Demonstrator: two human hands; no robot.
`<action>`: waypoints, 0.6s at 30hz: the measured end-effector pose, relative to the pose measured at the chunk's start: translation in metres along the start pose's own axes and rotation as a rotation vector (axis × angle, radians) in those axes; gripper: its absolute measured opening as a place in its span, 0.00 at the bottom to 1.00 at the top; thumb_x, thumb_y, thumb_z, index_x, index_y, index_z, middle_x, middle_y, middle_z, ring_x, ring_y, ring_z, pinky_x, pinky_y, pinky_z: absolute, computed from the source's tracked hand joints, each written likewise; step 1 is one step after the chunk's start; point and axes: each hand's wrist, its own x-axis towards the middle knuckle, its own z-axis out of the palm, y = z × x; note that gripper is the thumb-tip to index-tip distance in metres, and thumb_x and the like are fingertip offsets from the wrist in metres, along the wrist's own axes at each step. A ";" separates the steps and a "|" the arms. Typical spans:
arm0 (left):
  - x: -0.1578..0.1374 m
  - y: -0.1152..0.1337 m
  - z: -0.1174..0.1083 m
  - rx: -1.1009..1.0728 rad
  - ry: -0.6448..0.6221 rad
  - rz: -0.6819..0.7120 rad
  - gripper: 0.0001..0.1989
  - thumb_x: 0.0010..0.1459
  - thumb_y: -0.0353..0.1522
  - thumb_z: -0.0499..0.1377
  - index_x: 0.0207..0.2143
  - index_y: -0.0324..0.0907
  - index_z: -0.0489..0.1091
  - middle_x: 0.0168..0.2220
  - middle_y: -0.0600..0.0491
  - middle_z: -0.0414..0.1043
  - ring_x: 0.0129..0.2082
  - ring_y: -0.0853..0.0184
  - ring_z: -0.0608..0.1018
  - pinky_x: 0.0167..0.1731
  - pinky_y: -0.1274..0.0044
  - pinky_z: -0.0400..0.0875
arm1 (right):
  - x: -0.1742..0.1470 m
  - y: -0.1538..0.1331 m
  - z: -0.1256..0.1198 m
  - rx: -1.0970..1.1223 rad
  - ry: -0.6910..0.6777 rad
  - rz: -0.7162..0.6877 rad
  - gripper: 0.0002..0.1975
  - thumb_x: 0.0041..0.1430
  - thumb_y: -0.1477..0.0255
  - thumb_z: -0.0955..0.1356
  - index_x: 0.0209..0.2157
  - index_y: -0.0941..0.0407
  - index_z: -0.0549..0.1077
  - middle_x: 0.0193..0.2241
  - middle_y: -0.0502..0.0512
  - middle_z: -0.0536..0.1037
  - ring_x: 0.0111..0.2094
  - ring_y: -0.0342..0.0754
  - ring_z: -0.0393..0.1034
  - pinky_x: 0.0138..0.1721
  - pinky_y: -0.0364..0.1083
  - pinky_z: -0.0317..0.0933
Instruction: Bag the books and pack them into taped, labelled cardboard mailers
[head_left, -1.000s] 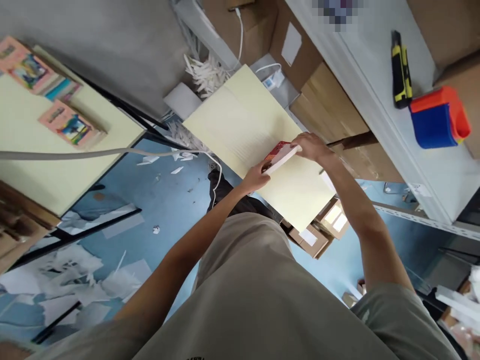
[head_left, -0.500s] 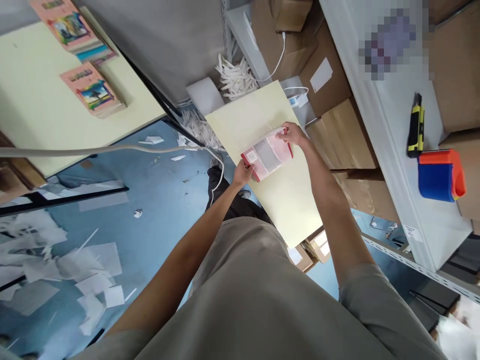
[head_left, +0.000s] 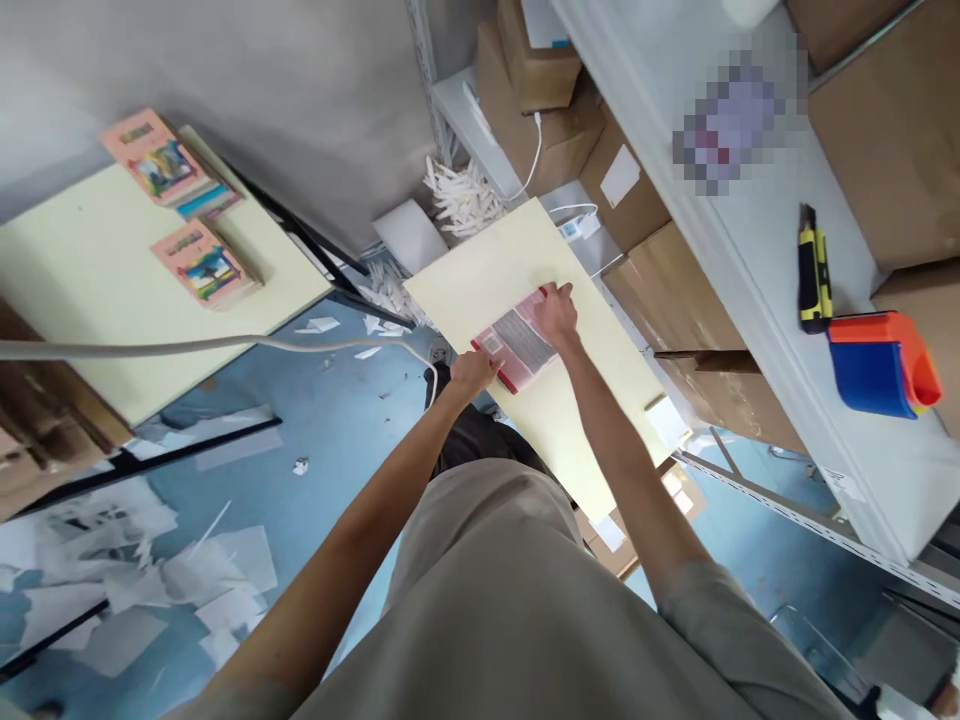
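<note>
A pink book (head_left: 514, 342) with red edges and a grey printed panel is held over the pale yellow tabletop (head_left: 585, 440). My left hand (head_left: 472, 373) grips its near-left edge, with the fingers closed. At the opposite end, my right hand (head_left: 558, 314) is closed over the far-right edge and hides that corner. Whether the book touches the tabletop I cannot tell.
Stacks of pink books (head_left: 206, 265) stand on another table at left. A white cable (head_left: 337, 345) crosses in front of it. On the right shelf (head_left: 765, 260) lie a utility knife (head_left: 814, 270) and a blue-and-orange tape dispenser (head_left: 877, 365). Loose paper (head_left: 217, 575) litters the floor.
My right hand has shifted from the book's far corner to a grip over its right edge. The book now lies flatter, with its grey panel more plainly visible. The camera view has shifted.
</note>
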 end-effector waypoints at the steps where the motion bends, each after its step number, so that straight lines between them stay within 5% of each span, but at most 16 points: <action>1: -0.001 0.008 -0.006 0.104 0.022 0.036 0.15 0.66 0.43 0.72 0.33 0.44 0.79 0.33 0.38 0.81 0.47 0.38 0.87 0.56 0.52 0.80 | -0.020 0.001 0.004 -0.002 0.029 0.006 0.23 0.74 0.76 0.67 0.68 0.59 0.73 0.68 0.77 0.71 0.58 0.65 0.81 0.59 0.61 0.78; 5: -0.006 0.046 -0.021 0.466 -0.059 0.299 0.19 0.77 0.32 0.57 0.64 0.42 0.78 0.67 0.35 0.78 0.64 0.47 0.82 0.64 0.61 0.78 | -0.109 0.008 0.037 0.008 -0.031 -0.032 0.21 0.77 0.72 0.70 0.67 0.57 0.74 0.67 0.75 0.74 0.63 0.65 0.78 0.54 0.56 0.80; 8: -0.015 0.068 -0.019 0.673 -0.281 0.435 0.22 0.75 0.24 0.53 0.64 0.38 0.79 0.72 0.35 0.73 0.71 0.48 0.77 0.69 0.61 0.76 | -0.161 0.010 0.068 -0.016 -0.117 -0.130 0.21 0.80 0.76 0.64 0.69 0.60 0.75 0.69 0.76 0.76 0.69 0.64 0.74 0.63 0.56 0.77; 11: -0.022 0.085 -0.013 0.833 -0.403 0.413 0.18 0.74 0.23 0.55 0.58 0.35 0.81 0.69 0.30 0.74 0.69 0.44 0.79 0.65 0.58 0.80 | -0.182 0.007 0.080 0.032 -0.090 -0.127 0.26 0.79 0.78 0.64 0.74 0.60 0.73 0.75 0.74 0.71 0.74 0.63 0.69 0.67 0.57 0.74; 14: -0.018 0.112 -0.009 0.830 -0.462 0.503 0.17 0.74 0.24 0.58 0.59 0.37 0.81 0.66 0.33 0.78 0.68 0.47 0.80 0.69 0.59 0.77 | -0.178 0.010 0.055 0.101 0.033 -0.046 0.27 0.78 0.78 0.66 0.74 0.61 0.73 0.74 0.74 0.73 0.75 0.63 0.68 0.71 0.58 0.71; 18: -0.003 0.195 0.003 0.554 -0.378 0.845 0.22 0.76 0.25 0.54 0.66 0.41 0.78 0.69 0.39 0.78 0.70 0.52 0.79 0.75 0.60 0.72 | -0.160 0.033 -0.031 0.128 0.371 0.064 0.26 0.81 0.75 0.62 0.74 0.61 0.73 0.71 0.74 0.75 0.72 0.63 0.70 0.73 0.60 0.67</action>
